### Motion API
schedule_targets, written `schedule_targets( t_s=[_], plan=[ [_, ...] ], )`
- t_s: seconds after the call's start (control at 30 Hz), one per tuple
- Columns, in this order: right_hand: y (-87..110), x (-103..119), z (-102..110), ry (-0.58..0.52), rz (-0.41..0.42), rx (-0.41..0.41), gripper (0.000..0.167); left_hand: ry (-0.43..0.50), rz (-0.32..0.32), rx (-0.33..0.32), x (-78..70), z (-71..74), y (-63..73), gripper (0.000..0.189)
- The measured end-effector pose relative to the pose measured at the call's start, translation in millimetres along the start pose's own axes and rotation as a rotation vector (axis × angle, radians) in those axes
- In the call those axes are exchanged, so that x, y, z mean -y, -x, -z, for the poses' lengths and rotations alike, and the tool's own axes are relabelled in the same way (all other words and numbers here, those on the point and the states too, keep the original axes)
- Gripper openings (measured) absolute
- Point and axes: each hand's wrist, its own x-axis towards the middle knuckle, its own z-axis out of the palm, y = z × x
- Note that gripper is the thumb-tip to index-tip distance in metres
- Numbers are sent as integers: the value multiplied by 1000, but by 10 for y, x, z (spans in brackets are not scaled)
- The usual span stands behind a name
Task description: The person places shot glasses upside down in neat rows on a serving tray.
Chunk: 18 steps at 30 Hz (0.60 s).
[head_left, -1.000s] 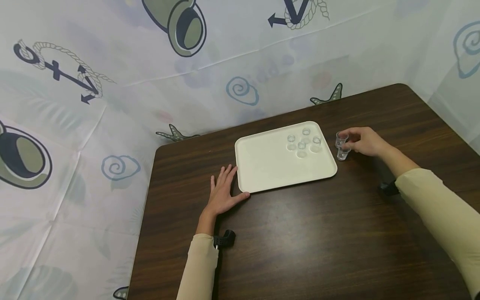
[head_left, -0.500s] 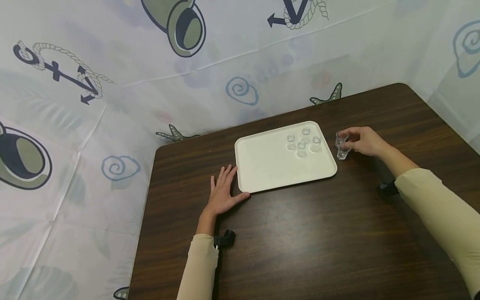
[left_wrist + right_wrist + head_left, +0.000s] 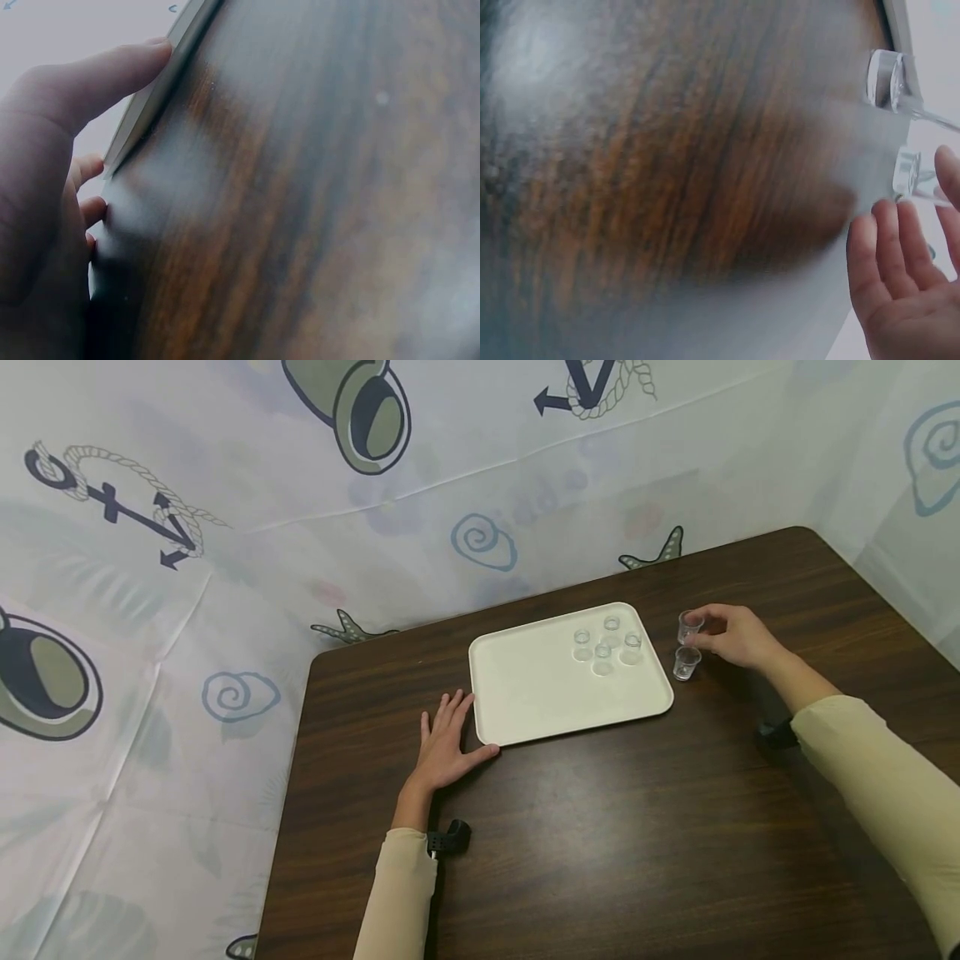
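My right hand [image 3: 741, 637] pinches a small clear shot glass [image 3: 687, 627] by its rim, just right of the tray. A second clear shot glass [image 3: 686, 663] stands upright on the table, nearer to me and apart from my fingers; in the right wrist view, that glass [image 3: 886, 80] appears above the pinched one [image 3: 907, 172]. My left hand [image 3: 442, 752] is spread flat at the near left corner of a cream tray [image 3: 525, 693], its thumb and fingertips touching the rim. Several clear shot glasses [image 3: 603, 658] stand in a group on the tray's right half.
The dark wood table [image 3: 600, 843] bears the tray near its far edge. A white patterned curtain [image 3: 405, 552] hangs behind and along the left side of the table. Each wrist wears a black camera [image 3: 450, 837].
My right hand has moved slightly away from me and to the right with the pinched glass, which now stands apart from the nearer one. My left hand and the tray have stayed in place.
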Motion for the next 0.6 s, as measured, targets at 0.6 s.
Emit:
schedule_targets(
  t_s=[0.6],
  plan=[
    [-28, 491, -17, 88, 82, -206, 41, 1, 0, 5, 13, 5, 6, 97]
  ],
)
